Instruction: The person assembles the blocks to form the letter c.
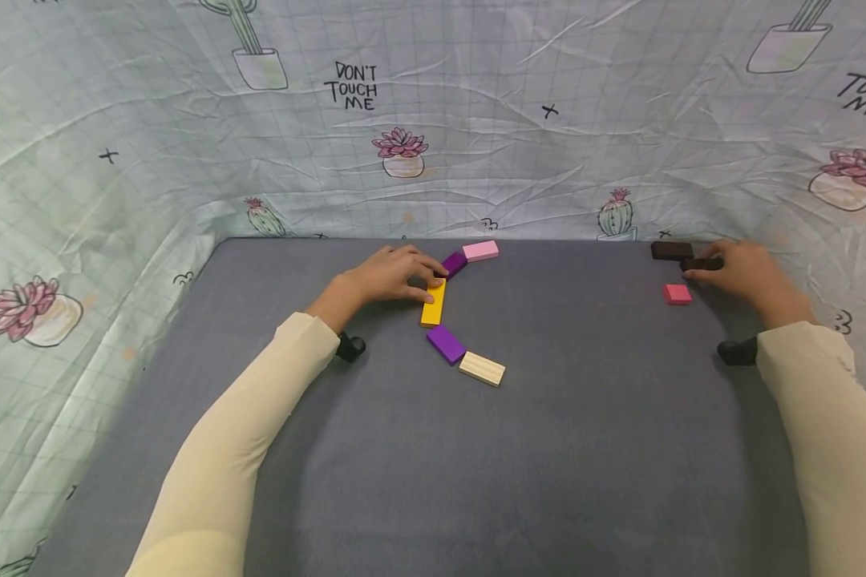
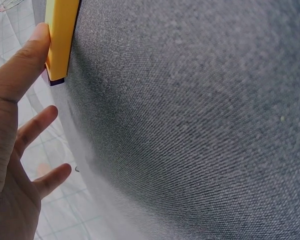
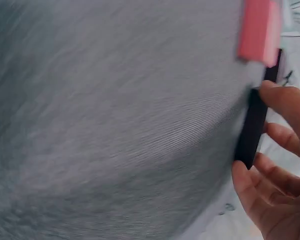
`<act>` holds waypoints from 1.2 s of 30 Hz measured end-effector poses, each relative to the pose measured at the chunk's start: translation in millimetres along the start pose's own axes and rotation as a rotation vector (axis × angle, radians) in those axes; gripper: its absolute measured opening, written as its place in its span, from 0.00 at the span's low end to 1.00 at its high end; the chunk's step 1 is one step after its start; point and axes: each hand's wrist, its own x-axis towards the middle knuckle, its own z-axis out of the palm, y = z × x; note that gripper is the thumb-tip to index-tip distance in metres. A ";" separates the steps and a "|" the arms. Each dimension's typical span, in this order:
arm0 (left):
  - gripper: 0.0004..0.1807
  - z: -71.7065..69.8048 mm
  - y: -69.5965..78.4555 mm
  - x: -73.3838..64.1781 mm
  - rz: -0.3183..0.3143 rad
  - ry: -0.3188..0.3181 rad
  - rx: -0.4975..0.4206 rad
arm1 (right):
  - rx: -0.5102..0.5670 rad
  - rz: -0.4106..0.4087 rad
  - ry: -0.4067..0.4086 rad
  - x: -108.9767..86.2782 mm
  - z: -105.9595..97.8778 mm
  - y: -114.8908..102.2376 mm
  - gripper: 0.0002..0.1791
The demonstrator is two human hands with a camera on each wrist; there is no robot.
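Observation:
My left hand (image 1: pixel 391 275) pinches the far end of a yellow block (image 1: pixel 434 308) on the grey cloth. Its thumb lies against the block's side in the left wrist view, two other fingers spread away. Beyond it are a dark purple block (image 1: pixel 455 265) and a pink block (image 1: pixel 481 251); nearer lie a purple block (image 1: pixel 446 344) and a pale wooden block (image 1: pixel 482 369), all in a curved row. At the far right, my right hand (image 1: pixel 745 274) grips a dark brown block (image 3: pixel 250 131). Another dark brown block (image 1: pixel 671 251) and a small red block (image 1: pixel 677 294) lie beside it.
A grey cloth (image 1: pixel 548 449) covers the table. Behind its far edge and along the left hangs a pale curtain (image 1: pixel 505 120) printed with potted plants and lettering. Black wrist devices (image 1: pixel 351 348) show at both cuffs.

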 end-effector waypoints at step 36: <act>0.23 0.8 -2.1 0.8 -0.014 -0.010 -0.012 | 0.059 -0.238 0.051 39.0 7.4 -142.6 0.29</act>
